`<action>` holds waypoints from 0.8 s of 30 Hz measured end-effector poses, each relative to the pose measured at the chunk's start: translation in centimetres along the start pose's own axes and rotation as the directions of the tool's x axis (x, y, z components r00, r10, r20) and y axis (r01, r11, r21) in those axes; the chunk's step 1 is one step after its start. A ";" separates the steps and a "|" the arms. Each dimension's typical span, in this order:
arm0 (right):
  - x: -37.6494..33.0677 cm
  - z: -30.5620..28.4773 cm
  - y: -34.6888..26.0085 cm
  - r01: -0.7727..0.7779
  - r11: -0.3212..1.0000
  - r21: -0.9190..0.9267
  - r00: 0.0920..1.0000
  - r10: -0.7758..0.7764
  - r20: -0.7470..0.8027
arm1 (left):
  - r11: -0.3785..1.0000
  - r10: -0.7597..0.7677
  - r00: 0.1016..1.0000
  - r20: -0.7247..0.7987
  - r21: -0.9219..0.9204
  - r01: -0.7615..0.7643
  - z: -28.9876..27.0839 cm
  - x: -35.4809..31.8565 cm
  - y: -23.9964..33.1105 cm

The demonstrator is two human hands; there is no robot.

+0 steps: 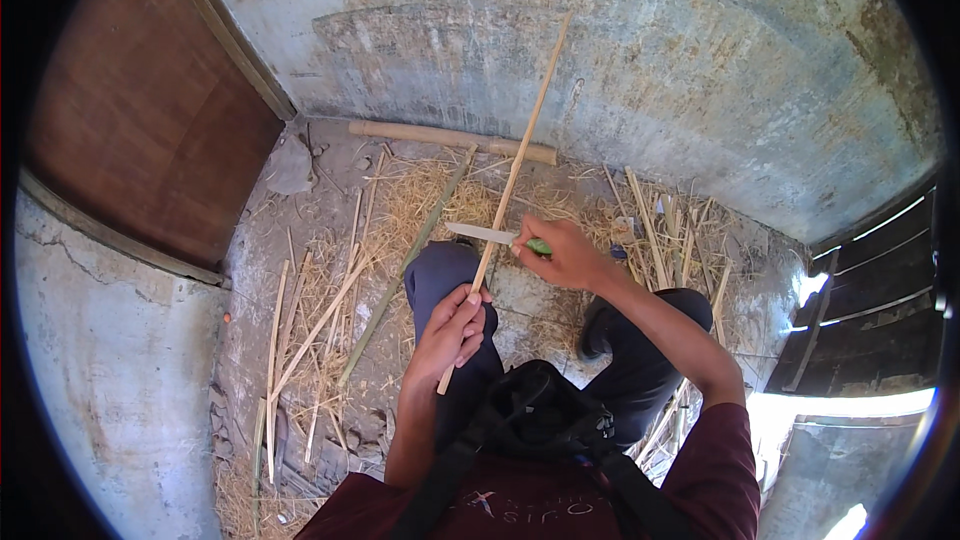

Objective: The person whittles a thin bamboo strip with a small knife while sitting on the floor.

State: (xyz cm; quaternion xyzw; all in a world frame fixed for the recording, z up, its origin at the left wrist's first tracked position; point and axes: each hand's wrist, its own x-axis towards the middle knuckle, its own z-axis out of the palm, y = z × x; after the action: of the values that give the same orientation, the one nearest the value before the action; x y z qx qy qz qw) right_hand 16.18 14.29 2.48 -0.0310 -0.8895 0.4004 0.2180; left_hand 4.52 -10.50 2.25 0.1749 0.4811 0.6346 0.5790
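A long, pale bamboo strip [526, 142] slants up and away from my lap toward the far wall. My left hand [452, 328] is closed around it near its lower end, above my left thigh. In my right hand [563, 255] is a knife [482, 233] with a green handle, the fingers wrapped round that handle. The blade points left and crosses the strip a little beyond my left hand. It appears to touch the strip; the exact contact is too small to tell. Thin shavings [470, 202] lie on the floor beyond my knees.
A thick bamboo pole [445, 136] lies along the foot of the stained wall [640, 50]. A green bamboo piece [405, 265] and several pale strips [278, 370] lie to the left, more strips [650, 230] to the right. A brown door panel [140, 110] stands far left.
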 end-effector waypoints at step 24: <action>-0.5 2.4 -0.6 -0.030 0.990 0.137 0.999 0.031 -0.009 | 0.995 0.000 1.000 -0.016 0.097 0.001 -0.2 0.2 0.1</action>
State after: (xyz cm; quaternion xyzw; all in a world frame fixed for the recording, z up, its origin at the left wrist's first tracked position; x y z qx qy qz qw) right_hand 15.67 12.07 1.30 -0.0319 -0.8580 0.4638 0.2184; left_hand 4.21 -10.37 2.17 0.1977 0.5161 0.6115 0.5662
